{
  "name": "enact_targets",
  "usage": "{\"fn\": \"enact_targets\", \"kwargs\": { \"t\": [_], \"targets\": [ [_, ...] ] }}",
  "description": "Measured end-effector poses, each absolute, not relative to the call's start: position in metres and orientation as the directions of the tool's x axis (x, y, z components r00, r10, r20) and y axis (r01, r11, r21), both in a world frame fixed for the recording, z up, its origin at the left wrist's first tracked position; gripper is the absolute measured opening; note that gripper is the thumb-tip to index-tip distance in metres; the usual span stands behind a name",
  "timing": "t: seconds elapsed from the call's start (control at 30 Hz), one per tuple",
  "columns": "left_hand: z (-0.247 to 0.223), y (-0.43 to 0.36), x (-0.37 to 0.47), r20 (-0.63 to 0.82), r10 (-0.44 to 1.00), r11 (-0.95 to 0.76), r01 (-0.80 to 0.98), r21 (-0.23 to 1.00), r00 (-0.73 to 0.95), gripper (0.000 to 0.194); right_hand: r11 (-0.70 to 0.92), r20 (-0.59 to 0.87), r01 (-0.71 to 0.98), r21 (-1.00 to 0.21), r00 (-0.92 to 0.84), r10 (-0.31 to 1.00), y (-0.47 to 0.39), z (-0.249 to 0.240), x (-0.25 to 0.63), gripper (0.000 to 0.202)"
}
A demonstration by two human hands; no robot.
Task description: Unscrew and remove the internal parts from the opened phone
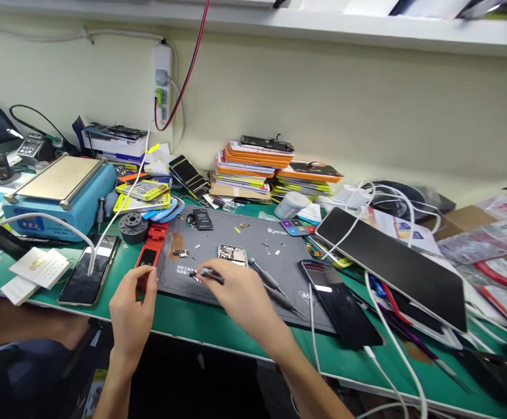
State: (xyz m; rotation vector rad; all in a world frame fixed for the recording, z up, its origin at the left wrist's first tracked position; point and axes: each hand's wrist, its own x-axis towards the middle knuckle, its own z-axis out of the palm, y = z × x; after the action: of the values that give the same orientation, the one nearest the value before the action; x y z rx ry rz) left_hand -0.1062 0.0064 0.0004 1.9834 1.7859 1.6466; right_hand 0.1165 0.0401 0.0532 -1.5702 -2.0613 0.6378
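My right hand (240, 294) is closed round a small dark part (212, 275), too small to name, above the grey mat (257, 227). Behind that hand lies an opened phone (232, 253) with its inside showing. My left hand (134, 294) is at the mat's left edge, thumb and fingers apart and curved, over the near end of a red device (151, 250). I see nothing between its fingers. A black battery (202, 219) and several tiny parts lie on the mat. Grey screwdrivers (275, 288) rest right of my right hand.
A blue machine (61, 195) and a cabled phone (90, 270) stand at the left. At the right are a black phone (338, 302), a large dark tablet (391, 265) and loose white cables. Orange boxes (253, 157) are stacked by the wall. Someone's bare leg shows at lower left.
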Motion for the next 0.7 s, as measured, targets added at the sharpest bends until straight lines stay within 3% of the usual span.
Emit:
{"fn": "enact_targets", "kwargs": {
  "t": [0.17, 0.27, 0.37, 0.53, 0.7],
  "targets": [
    [0.000, 0.013, -0.107, 0.680, 0.725, -0.393, 0.746, 0.538, -0.109, 0.013, 0.276, 0.069, 0.770, -0.576, -0.291, 0.954, 0.066, 0.055, 0.077, 0.017],
    [0.000, 0.012, -0.109, 0.682, 0.727, -0.408, 0.745, 0.527, -0.084, 0.012, 0.253, 0.088, 0.762, -0.596, -0.251, 0.964, 0.060, 0.054, 0.092, 0.029],
    [-0.001, 0.012, -0.110, 0.688, 0.724, -0.423, 0.752, 0.505, -0.055, 0.008, 0.177, 0.116, 0.746, -0.642, -0.134, 0.984, 0.045, 0.054, 0.132, 0.046],
    [-0.004, 0.015, -0.111, 0.726, 0.687, -0.452, 0.805, 0.383, 0.040, 0.006, 0.100, 0.172, 0.607, -0.788, 0.061, 0.983, 0.027, 0.041, 0.213, 0.050],
    [-0.001, 0.005, -0.101, 0.703, 0.711, -0.457, 0.780, 0.429, 0.030, 0.008, 0.002, 0.311, 0.723, -0.691, 0.294, 0.904, 0.025, 0.020, 0.252, 0.048]
  ]
}}
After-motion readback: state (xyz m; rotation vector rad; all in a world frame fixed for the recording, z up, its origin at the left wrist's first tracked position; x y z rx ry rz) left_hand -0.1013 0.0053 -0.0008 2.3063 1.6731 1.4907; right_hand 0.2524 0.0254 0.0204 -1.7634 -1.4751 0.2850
